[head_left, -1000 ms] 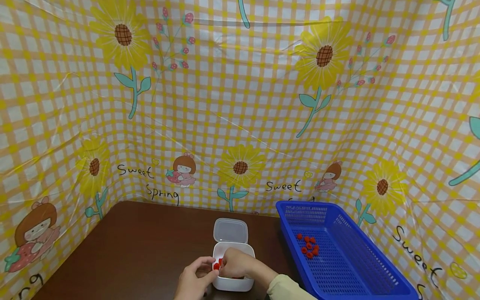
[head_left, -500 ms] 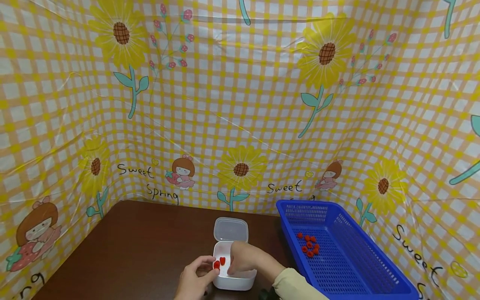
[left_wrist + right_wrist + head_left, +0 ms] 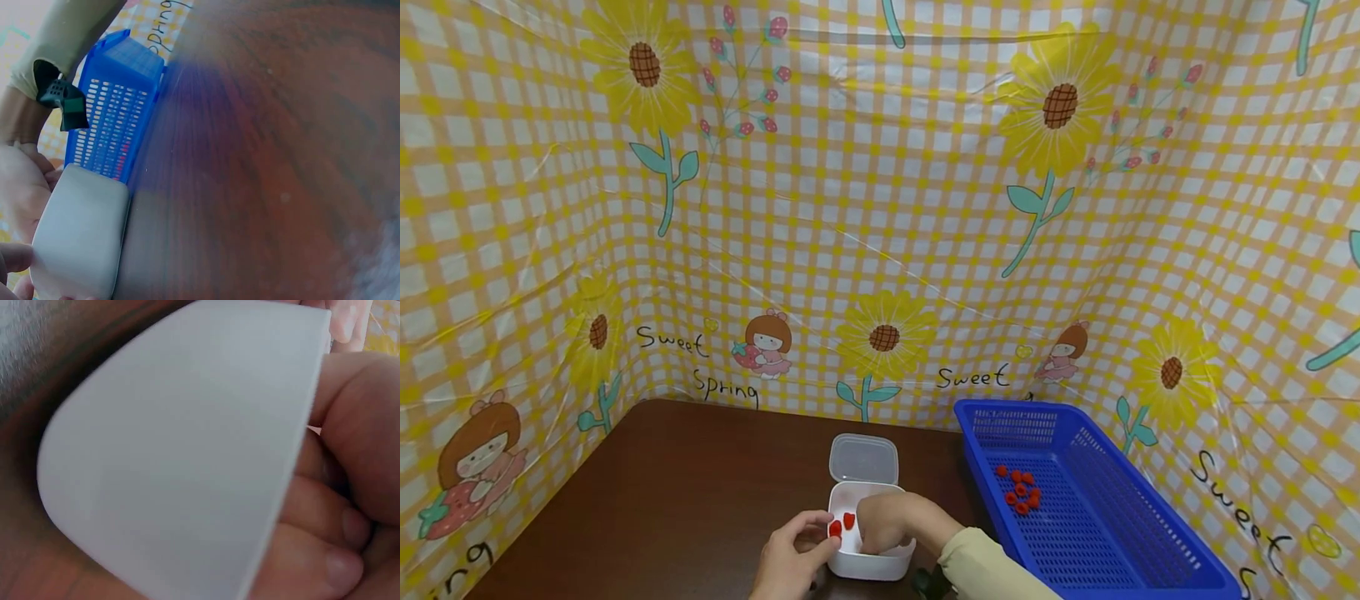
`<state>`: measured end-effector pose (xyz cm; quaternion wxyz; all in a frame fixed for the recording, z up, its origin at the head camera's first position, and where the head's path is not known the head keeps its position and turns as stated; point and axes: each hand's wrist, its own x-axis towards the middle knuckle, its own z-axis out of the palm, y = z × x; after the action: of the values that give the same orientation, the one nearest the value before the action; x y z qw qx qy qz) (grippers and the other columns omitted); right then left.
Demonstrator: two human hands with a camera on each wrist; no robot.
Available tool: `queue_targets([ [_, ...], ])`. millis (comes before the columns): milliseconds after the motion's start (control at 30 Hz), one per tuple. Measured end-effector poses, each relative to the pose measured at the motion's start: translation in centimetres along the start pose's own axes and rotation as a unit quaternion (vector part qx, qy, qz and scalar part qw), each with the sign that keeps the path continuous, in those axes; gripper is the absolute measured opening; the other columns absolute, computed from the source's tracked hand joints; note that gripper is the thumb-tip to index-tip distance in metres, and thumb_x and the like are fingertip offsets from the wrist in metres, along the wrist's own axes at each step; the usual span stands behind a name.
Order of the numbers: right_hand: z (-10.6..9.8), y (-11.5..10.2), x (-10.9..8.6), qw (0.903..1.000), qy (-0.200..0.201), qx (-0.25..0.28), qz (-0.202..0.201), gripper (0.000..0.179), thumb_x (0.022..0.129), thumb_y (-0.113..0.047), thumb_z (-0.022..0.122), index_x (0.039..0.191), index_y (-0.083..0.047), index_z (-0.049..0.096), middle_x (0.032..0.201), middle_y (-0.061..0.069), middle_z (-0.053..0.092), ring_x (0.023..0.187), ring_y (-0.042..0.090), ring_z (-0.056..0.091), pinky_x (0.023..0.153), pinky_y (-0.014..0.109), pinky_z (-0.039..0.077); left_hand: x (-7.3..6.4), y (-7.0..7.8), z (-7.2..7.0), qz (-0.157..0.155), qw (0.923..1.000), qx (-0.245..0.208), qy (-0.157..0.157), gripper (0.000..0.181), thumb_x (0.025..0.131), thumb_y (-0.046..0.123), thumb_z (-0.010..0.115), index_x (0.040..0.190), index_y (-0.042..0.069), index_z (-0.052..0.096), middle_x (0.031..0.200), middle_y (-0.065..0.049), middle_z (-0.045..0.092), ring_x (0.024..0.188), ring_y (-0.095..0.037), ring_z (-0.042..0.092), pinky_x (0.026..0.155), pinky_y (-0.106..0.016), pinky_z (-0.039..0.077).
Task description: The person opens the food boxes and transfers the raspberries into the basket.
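A white plastic box stands at the table's front with its translucent lid folded back. My left hand grips the box's left wall, fingers and thumb at the rim. Inside, against that wall, lies a small red raspberry-like piece, with a second red piece just right of it. My right hand reaches down into the right half of the box. In the right wrist view its fingers are curled behind the box wall; whatever they touch is hidden.
A blue perforated basket stands on the right, holding several red raspberry-like pieces in its left part. The brown tabletop spreads to the left. A checked, flower-printed cloth hangs around the back and sides.
My right hand has moved from the box's left part to its right part, uncovering a red piece, and has stayed low there. The left hand keeps its place on the box.
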<state>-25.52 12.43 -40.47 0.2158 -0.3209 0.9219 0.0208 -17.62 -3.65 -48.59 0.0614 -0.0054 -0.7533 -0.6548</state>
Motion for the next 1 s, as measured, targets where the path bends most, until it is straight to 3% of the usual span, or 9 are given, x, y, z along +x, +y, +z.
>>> queue_targets([
  [233, 0.4, 0.2, -0.1, 0.9966, 0.015, 0.075, -0.032, 0.046, 0.084, -0.008, 0.062, 0.048, -0.017, 0.035, 0.040, -0.010, 0.027, 0.033, 0.002, 0.025, 0.035, 0.017, 0.019, 0.0, 0.0, -0.1, 0.005, 1.0000, 0.001, 0.001, 0.033, 0.085, 0.013, 0.078, 0.115, 0.003, 0.068, 0.094, -0.010, 0.071, 0.072, -0.014, 0.064, 0.050, -0.028, 0.051],
  [400, 1.1, 0.2, 0.2, 0.9887, 0.065, 0.133, -0.026, 0.048, 0.084, -0.014, 0.070, 0.049, -0.018, 0.038, 0.040, -0.012, 0.027, 0.033, 0.001, 0.028, 0.035, 0.017, 0.020, 0.1, -0.3, 0.0, 0.009, 0.9999, 0.004, 0.000, 0.033, 0.085, 0.013, 0.078, 0.115, 0.003, 0.068, 0.094, -0.010, 0.071, 0.070, -0.011, 0.064, 0.050, -0.028, 0.051],
  [533, 1.8, 0.1, 0.5, 0.9834, 0.122, 0.131, -0.029, 0.042, 0.079, -0.011, 0.072, 0.048, -0.016, 0.045, 0.042, -0.014, 0.027, 0.037, 0.001, 0.028, 0.039, 0.017, 0.019, 0.0, -0.3, -0.1, 0.009, 0.9999, 0.005, -0.003, 0.034, 0.085, 0.014, 0.079, 0.115, 0.003, 0.068, 0.094, -0.010, 0.071, 0.069, -0.013, 0.063, 0.051, -0.028, 0.051],
  [767, 3.2, 0.3, 0.5, 0.9607, 0.213, 0.173, -0.041, 0.031, 0.073, -0.007, 0.075, 0.051, -0.013, 0.055, 0.046, -0.017, 0.033, 0.046, 0.001, 0.032, 0.044, 0.018, 0.024, -0.3, -0.1, -0.2, 0.009, 0.9999, 0.005, -0.005, 0.033, 0.085, 0.014, 0.079, 0.115, 0.003, 0.068, 0.095, -0.010, 0.071, 0.072, -0.017, 0.065, 0.052, -0.028, 0.051],
  [1000, 3.9, -0.1, 0.5, 0.9420, 0.242, 0.230, -0.036, 0.027, 0.072, -0.003, 0.075, 0.051, -0.009, 0.058, 0.046, -0.016, 0.038, 0.046, 0.002, 0.034, 0.044, 0.019, 0.026, -0.7, 0.1, -0.2, 0.003, 1.0000, 0.005, -0.004, 0.035, 0.085, 0.016, 0.080, 0.115, 0.004, 0.068, 0.095, -0.010, 0.072, 0.076, -0.018, 0.067, 0.053, -0.030, 0.051],
])
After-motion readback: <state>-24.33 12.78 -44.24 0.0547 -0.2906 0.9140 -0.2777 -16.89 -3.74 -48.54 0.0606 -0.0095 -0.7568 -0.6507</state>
